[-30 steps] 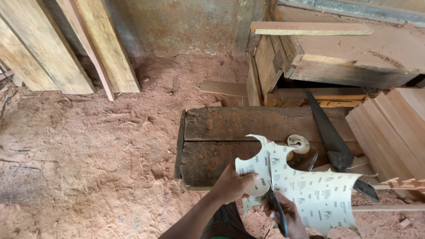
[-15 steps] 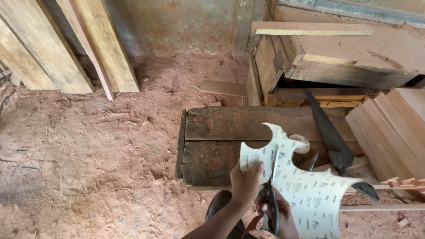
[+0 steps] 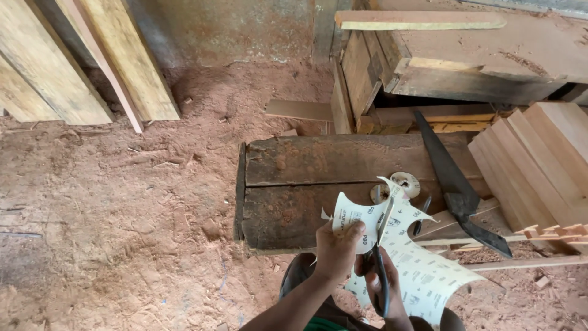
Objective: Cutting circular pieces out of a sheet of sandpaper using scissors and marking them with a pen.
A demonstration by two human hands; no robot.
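Sandpaper (image 3: 404, 257), a pale printed sheet with scalloped cut-outs along its edges, hangs above the near edge of a dark wooden block (image 3: 306, 184). The left hand (image 3: 335, 248) pinches its upper left corner, and the right hand (image 3: 383, 288) grips scissors (image 3: 381, 257) with the blades biting into the sheet. A clean cut probably needs the sheet kept taut near the blades (it curls at the free end), with short snips along the curve. A saw (image 3: 453, 178) lies well apart.
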